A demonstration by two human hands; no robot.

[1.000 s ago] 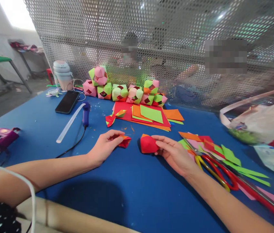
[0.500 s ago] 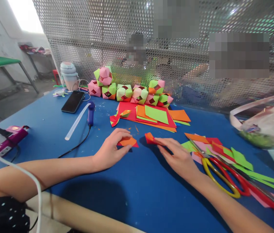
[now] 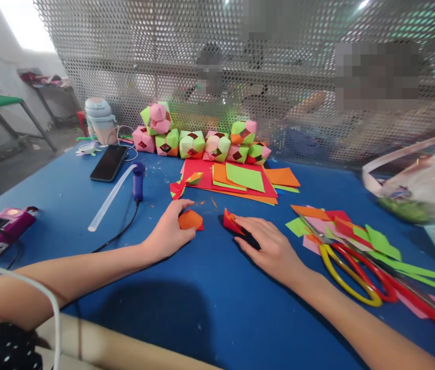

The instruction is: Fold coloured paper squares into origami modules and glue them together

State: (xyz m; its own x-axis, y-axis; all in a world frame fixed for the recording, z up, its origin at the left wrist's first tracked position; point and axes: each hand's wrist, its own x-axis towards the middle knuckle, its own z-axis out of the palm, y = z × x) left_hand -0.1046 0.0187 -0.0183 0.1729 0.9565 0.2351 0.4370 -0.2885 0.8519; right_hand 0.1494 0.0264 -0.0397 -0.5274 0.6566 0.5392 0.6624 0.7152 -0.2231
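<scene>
"Bench (image 3: pixel 217 293) in head view: what is the left hand (image 3: pixel 169 231) doing?"

"It is curving around an orange folded piece (image 3: pixel 190 220) that is showing a red edge and lying mid-bench. Thumb and fingers are standing apart; whether they are pressing on it, I am not able to tell."

"And the right hand (image 3: pixel 273 246)?"

"Fingers are lying together, tips touching a red folded piece (image 3: pixel 231 223), just across a short gap from the orange one. Thumb is hanging apart, below, not pinching."

"What is lying toward the far edge?"

"Folded paper balls (image 3: pixel 192 145) are lining it, some sitting on others, before a perforated metal panel (image 3: pixel 125 67). Nearer, a paper stack (image 3: pixel 245 177) is lying, green sheet on top, and a red-and-green folded strip (image 3: pixel 178 189) is resting by its left side."

"Left edge?"

"Purple power strip (image 3: pixel 9 231) is lying beside it. Phone (image 3: pixel 108 163) and lidded cup (image 3: pixel 101 121) are occupying the far left corner; a corded blue tool (image 3: pixel 137 186) with a translucent stick (image 3: pixel 110 199) is lying inward of them."

"Right edge?"

"Yellow-handled scissors (image 3: pixel 346 280) and red-handled scissors (image 3: pixel 379 277) are lying over paper offcuts (image 3: pixel 384 244); a clear plastic bag (image 3: pixel 429 180) is sitting toward the far right corner."
</scene>
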